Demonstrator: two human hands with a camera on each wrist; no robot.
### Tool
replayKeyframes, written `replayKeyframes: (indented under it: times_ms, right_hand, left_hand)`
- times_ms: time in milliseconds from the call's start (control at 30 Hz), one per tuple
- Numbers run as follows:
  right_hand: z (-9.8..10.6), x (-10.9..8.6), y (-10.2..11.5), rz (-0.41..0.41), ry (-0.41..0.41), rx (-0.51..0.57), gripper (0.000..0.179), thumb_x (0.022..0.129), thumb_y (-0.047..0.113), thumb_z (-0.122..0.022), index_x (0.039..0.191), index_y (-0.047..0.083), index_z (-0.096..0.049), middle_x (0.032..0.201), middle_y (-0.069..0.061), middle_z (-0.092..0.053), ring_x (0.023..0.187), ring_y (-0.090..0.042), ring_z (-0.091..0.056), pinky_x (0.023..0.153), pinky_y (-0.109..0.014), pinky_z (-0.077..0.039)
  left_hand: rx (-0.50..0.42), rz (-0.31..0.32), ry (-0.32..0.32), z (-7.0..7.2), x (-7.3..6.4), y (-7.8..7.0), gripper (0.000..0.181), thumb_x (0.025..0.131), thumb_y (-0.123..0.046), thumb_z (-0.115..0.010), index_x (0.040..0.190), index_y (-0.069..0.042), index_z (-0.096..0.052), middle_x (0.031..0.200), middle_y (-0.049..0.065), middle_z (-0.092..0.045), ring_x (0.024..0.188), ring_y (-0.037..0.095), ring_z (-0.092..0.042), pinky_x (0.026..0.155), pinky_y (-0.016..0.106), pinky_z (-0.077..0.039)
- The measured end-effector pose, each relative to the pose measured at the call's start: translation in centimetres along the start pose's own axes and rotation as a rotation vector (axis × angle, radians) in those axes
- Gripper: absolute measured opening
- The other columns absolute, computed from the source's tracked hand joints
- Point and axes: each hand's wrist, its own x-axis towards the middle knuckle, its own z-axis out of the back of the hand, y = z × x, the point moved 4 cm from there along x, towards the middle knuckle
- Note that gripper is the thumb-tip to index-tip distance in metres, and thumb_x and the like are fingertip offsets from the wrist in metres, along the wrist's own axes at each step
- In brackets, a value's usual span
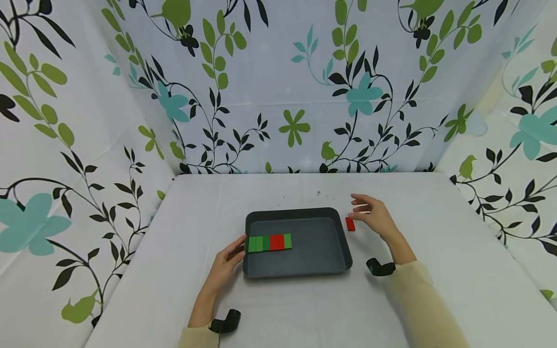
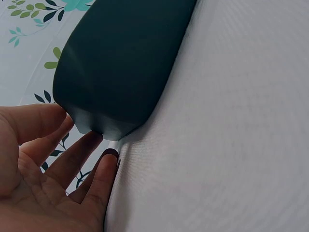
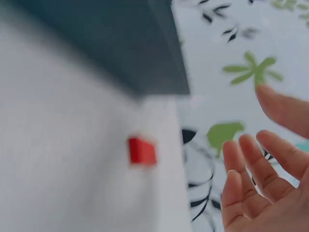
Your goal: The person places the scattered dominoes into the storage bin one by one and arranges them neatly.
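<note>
A dark grey rectangular tray (image 1: 300, 266) lies on the table. Inside it, toward the left, green blocks (image 1: 256, 244) and a red section (image 1: 276, 242) form a straight row. My left hand (image 1: 224, 266) touches the tray's left edge with extended fingertips; the left wrist view shows them at the tray's end wall (image 2: 106, 124). Just outside the right rim, a small red block (image 1: 350, 224) rests on the table. Over and beside it is my right hand (image 1: 370, 215), its fingers loosely spread. In the right wrist view, this hand (image 3: 270, 179) holds nothing and is apart from the red block (image 3: 142, 151).
The white-covered table (image 1: 304, 309) extends on all sides of the tray. A patterned curtain (image 1: 270, 96) hangs behind the table's far edge and along both sides. Black wrist cameras sit on the left wrist (image 1: 226, 322) and the right wrist (image 1: 380, 267).
</note>
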Motion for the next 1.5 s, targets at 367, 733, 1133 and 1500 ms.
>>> replayKeyframes:
  times_ms: [367,733,1133,1500]
  right_hand:
    - [-0.8,1.2,-4.6,-0.158,0.161,-0.041,0.078,0.079,0.009,-0.079,0.146,0.0,-0.04,0.141,-0.026,-0.047,0.121,-0.04,-0.049,0.1,-0.052,-0.043]
    - [-1.7,1.2,-5.6,-0.162,0.141,-0.104,0.065,0.075,0.004,-0.08,0.135,0.0,-0.054,0.134,-0.024,-0.053,0.118,-0.037,-0.049,0.102,-0.051,-0.042]
    - [-2.0,0.8,-5.6,-0.148,0.106,-0.171,0.05,0.081,0.007,-0.077,0.128,0.0,-0.06,0.128,-0.025,-0.055,0.117,-0.039,-0.051,0.101,-0.053,-0.043]
    - [-1.6,0.6,-5.2,-0.15,0.039,-0.129,0.051,0.083,0.01,-0.075,0.13,0.0,-0.057,0.124,-0.024,-0.059,0.112,-0.037,-0.055,0.095,-0.049,-0.047]
  left_hand:
    - [-0.019,0.008,0.003,0.0,0.0,0.2,0.047,0.099,-0.006,-0.053,0.146,-0.007,-0.046,0.15,0.014,-0.045,0.135,0.032,-0.045,0.094,0.012,-0.039]
    - [0.0,0.006,0.005,0.0,0.1,-0.1,0.047,0.1,-0.007,-0.053,0.146,-0.008,-0.046,0.151,0.014,-0.044,0.136,0.031,-0.045,0.095,0.013,-0.039]
    - [0.01,-0.023,-0.011,-0.1,0.0,-0.1,0.047,0.099,-0.006,-0.054,0.145,-0.005,-0.047,0.15,0.017,-0.045,0.133,0.034,-0.047,0.096,0.016,-0.041]
    - [-0.004,-0.014,0.003,0.0,0.1,0.0,0.048,0.099,-0.007,-0.054,0.146,-0.006,-0.045,0.151,0.015,-0.043,0.134,0.033,-0.046,0.096,0.015,-0.041]
